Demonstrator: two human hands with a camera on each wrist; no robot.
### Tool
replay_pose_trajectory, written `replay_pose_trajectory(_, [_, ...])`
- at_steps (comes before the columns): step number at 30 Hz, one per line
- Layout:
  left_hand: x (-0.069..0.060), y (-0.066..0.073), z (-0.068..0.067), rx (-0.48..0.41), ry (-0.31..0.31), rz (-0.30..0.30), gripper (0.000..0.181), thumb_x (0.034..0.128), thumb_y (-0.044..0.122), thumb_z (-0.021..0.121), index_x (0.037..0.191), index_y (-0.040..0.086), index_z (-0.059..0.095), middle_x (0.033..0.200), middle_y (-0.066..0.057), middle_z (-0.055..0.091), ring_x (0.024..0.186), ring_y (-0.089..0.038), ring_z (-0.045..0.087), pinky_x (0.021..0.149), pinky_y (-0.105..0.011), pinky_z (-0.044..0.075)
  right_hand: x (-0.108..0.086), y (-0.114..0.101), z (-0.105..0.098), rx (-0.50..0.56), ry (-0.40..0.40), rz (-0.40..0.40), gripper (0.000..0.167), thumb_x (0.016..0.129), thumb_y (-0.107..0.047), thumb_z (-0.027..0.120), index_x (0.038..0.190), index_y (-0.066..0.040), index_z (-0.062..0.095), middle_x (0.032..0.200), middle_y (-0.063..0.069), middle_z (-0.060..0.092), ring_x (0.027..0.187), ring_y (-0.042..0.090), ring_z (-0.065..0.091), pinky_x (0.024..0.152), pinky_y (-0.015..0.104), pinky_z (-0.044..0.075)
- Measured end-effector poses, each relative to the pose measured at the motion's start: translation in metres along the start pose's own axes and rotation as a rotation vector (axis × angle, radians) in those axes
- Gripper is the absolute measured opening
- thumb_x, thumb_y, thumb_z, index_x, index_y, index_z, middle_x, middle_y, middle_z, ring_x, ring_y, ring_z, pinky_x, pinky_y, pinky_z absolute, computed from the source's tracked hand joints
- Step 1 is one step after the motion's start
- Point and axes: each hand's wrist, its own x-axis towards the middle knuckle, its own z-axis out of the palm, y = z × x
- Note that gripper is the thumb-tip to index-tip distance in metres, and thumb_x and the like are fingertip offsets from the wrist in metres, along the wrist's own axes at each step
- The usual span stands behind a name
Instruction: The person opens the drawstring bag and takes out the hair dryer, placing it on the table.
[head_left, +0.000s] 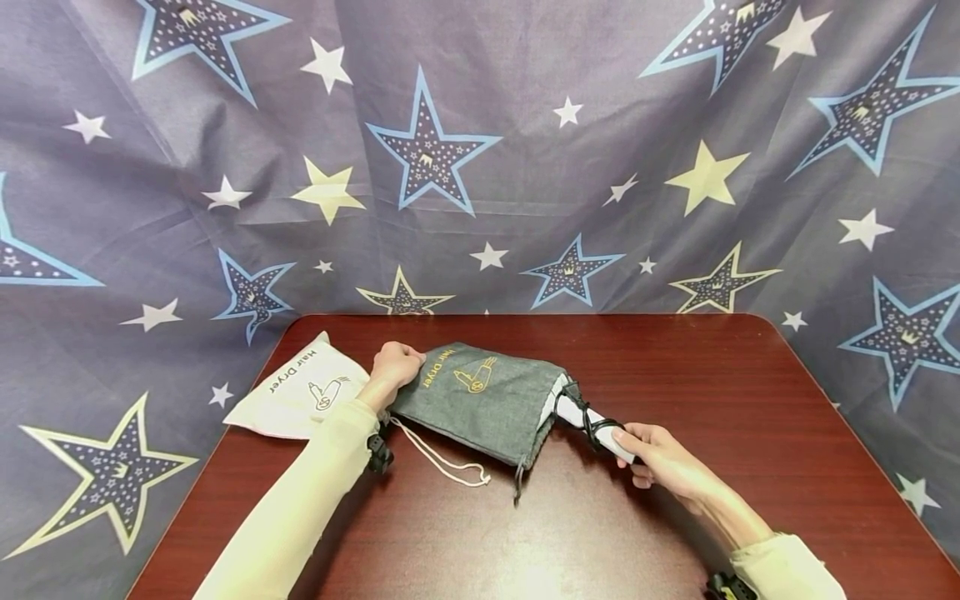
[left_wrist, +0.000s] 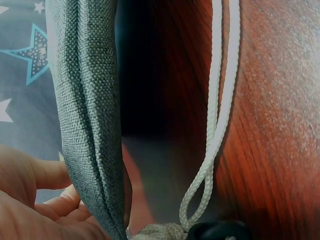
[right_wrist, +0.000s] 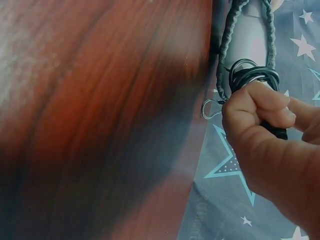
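A grey drawstring bag printed "Hair Dryer" lies slanted across the middle, its mouth to the right. My left hand grips the bag's closed left end; in the left wrist view the fingers and thumb are on either side of the grey cloth. From the mouth sticks out the white handle of a hair dryer, its black cord wound round it. The rest of the dryer is hidden in the bag. My right hand pinches the handle's end; the right wrist view shows thumb and fingers by the coiled cord.
A white bag, also printed "Hair Dryer", lies at the left behind my left forearm. Its white drawstring trails over the red-brown table. A starry cloth hangs behind the table's far edge.
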Motion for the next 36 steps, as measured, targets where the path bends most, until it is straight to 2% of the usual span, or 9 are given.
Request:
replay_pose_trajectory(10, [0.0018, -0.0029, -0.0014, 0.005, 0.008, 0.016, 0.02, 0.1007, 0.021, 0.067, 0.096, 0.005, 0.078, 0.13, -0.018, 0.068, 0.128, -0.038, 0.056, 0.108, -0.048, 0.045, -0.0011, -0.0008, -0.0006, 0.01, 0.004, 0.005, 0.036, 0.114, -0.026, 0.05, 0.114, 0.01, 0.053, 0.084, 0.006, 0.054, 0.056, 0.007, 0.03, 0.056, 0.022, 0.036])
replay_pose_trajectory(19, [0.0012, -0.0029, -0.0014, 0.006, 0.011, 0.015, 0.02, 0.1001, 0.02, 0.068, 0.1, 0.004, 0.079, 0.13, -0.019, 0.068, 0.128, -0.038, 0.056, 0.107, -0.046, 0.046, -0.0018, 0.0016, -0.0011, 0.019, 0.011, 0.008, 0.035, 0.114, -0.026, 0.049, 0.114, 0.008, 0.054, 0.084, 0.005, 0.056, 0.055, 0.007, 0.031, 0.056, 0.021, 0.036])
replay_pose_trajectory(27, [-0.0014, -0.003, -0.0025, 0.021, 0.029, 0.023, 0.02, 0.0995, 0.02, 0.068, 0.096, 0.003, 0.078, 0.126, -0.019, 0.069, 0.125, -0.038, 0.057, 0.105, -0.046, 0.046, -0.002, 0.0038, -0.0023, 0.027, 0.02, 0.011, 0.037, 0.115, -0.027, 0.048, 0.119, 0.009, 0.053, 0.084, 0.005, 0.057, 0.055, 0.007, 0.03, 0.057, 0.022, 0.038])
replay_pose_trajectory(36, [-0.0024, -0.0021, -0.0017, 0.029, 0.029, 0.025, 0.021, 0.0999, 0.021, 0.067, 0.099, 0.003, 0.079, 0.126, -0.02, 0.069, 0.125, -0.038, 0.058, 0.105, -0.047, 0.046, -0.0027, 0.0048, -0.0021, 0.029, 0.027, 0.006, 0.037, 0.114, -0.026, 0.048, 0.119, 0.01, 0.053, 0.083, 0.005, 0.057, 0.055, 0.007, 0.03, 0.056, 0.021, 0.037])
